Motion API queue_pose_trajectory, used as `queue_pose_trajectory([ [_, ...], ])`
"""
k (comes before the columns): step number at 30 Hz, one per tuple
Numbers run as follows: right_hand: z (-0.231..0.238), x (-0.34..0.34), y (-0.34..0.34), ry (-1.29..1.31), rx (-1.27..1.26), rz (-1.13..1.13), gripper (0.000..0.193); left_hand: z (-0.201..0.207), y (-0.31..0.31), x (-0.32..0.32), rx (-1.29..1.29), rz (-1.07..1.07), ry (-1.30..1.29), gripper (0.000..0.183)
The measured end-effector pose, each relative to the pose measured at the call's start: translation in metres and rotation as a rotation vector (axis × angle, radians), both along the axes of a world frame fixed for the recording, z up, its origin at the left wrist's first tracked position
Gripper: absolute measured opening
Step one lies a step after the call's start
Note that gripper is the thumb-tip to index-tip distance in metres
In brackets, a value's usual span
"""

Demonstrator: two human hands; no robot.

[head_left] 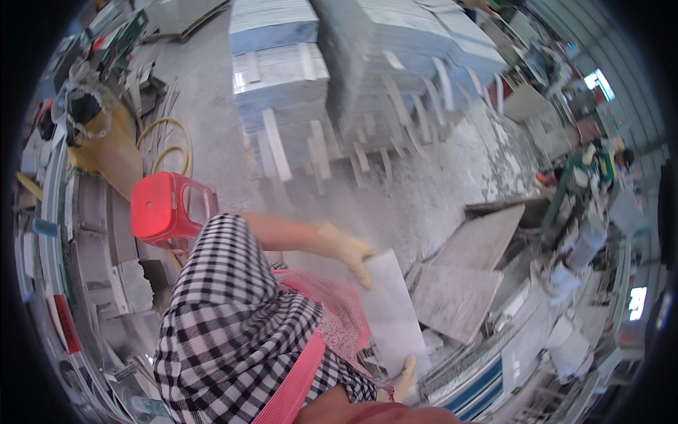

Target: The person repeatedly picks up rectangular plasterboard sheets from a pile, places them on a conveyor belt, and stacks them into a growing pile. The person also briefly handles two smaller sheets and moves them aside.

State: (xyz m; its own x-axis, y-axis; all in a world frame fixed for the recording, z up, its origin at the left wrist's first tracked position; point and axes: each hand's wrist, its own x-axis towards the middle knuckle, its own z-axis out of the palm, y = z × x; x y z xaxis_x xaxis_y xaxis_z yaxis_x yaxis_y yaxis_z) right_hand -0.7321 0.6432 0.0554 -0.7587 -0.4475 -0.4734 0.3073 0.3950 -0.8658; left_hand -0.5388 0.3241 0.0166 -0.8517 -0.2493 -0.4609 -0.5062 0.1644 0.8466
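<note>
Between two pale-gloved hands, just in front of the person's pink apron [346, 311], a white rectangular slab [392, 304] is held at a slant. The left hand [347, 251] pinches its far upper corner, fingers bent over the edge; the right hand [404, 381] grips the opposite, lower end with the thumb showing on the slab, the rest of that hand partly hidden. Black-and-white checked clothing [219, 290] covers the person's body, and a red plastic stool [154, 205] stands close by on the left. Beyond the slab, weathered boards [459, 297] lean beside the work spot. Across the dusty floor [212, 92] rise a narrower stack [279, 71] and a wider stack [402, 49] of grey-white sheets, both with pale strips hanging down their sides, somewhat blurred.
</note>
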Motion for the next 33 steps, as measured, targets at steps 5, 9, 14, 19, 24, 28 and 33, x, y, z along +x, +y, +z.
queue_pose_trajectory([
  [5,0.006,-0.081,-0.145,-0.034,-0.105,0.372,0.057,0.041,-0.029,0.036,0.085,0.426,0.081,0.071],
  [9,0.01,-0.09,-0.275,-0.058,-0.247,0.755,0.066,0.068,-0.039,0.085,-0.137,0.712,0.078,0.066],
  [14,0.016,-0.016,-0.436,-0.132,-0.446,1.195,0.073,0.086,-0.072,0.169,-0.398,1.031,-0.01,0.063],
  [19,0.035,0.036,-0.593,-0.015,-0.554,1.477,0.064,0.087,-0.134,0.214,-0.483,1.355,-0.137,0.058],
  [24,0.023,0.099,-0.728,0.18,-0.502,1.554,0.055,0.083,-0.22,0.237,-0.741,1.564,-0.261,0.052],
  [28,-0.003,0.121,-0.777,0.448,-0.544,1.563,0.055,0.059,-0.267,0.247,-0.797,1.631,-0.249,0.044],
  [33,-0.014,0.139,-0.802,0.591,-0.234,1.581,0.062,0.036,-0.306,0.249,-0.952,1.523,-0.556,0.048],
])
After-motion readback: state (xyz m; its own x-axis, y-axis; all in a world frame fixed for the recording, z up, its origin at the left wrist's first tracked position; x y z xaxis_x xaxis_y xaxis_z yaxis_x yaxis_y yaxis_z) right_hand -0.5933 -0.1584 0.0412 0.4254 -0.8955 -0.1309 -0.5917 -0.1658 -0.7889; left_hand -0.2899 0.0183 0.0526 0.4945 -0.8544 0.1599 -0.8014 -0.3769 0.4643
